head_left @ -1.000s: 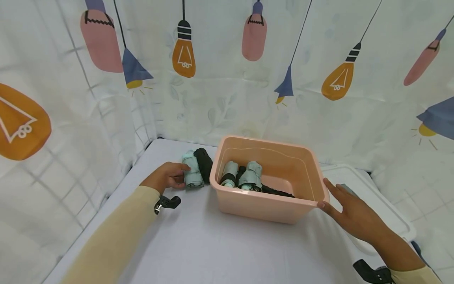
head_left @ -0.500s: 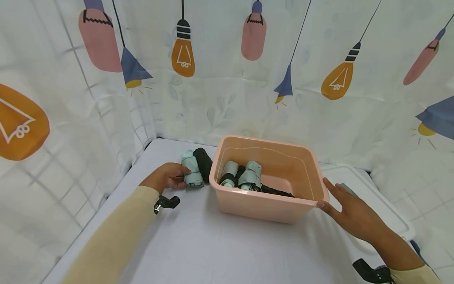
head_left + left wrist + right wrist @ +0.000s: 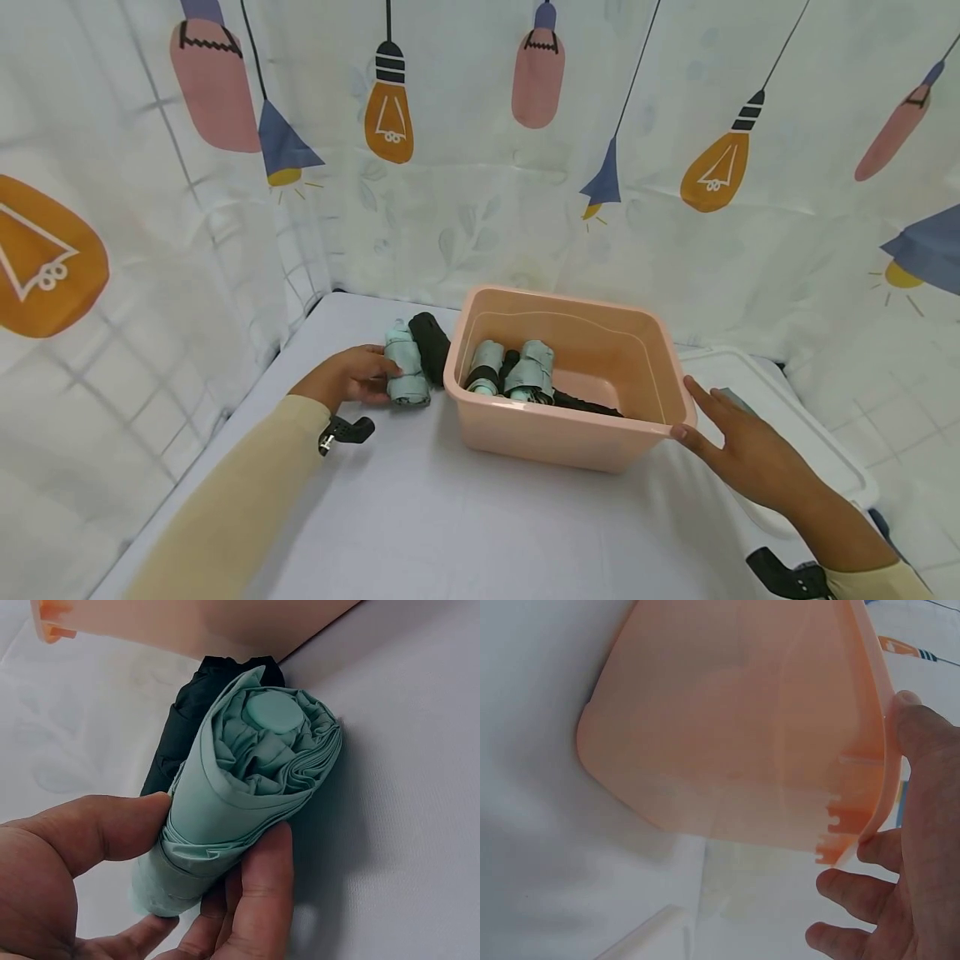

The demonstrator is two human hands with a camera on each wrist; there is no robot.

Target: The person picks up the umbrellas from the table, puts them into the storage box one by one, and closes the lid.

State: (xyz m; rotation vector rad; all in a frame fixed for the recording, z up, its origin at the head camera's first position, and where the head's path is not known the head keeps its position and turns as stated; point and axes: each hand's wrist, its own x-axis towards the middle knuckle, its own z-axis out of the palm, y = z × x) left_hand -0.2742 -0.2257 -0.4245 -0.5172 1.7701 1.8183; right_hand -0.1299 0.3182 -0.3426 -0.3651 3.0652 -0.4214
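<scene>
My left hand grips a rolled mint-green folding umbrella on the left of the table, thumb on one side and fingers on the other. Its round end cap shows among the fabric folds in the left wrist view. Right beside it lies a black rolled bundle, close to the peach plastic bin. Inside the bin are pale green rolls with dark bands and some black pieces, partly hidden by the front wall. My right hand rests on the bin's right rim, fingers fairly straight and thumb against the edge.
A white lid lies flat on the table to the right of the bin, partly under my right forearm. Curtains printed with lamps and bulbs hang behind and to the left of the white-covered table.
My left hand has shifted slightly toward the left and nearer, and the mint-green umbrella has tilted a little in its grip. My right hand and the bin have stayed put.
</scene>
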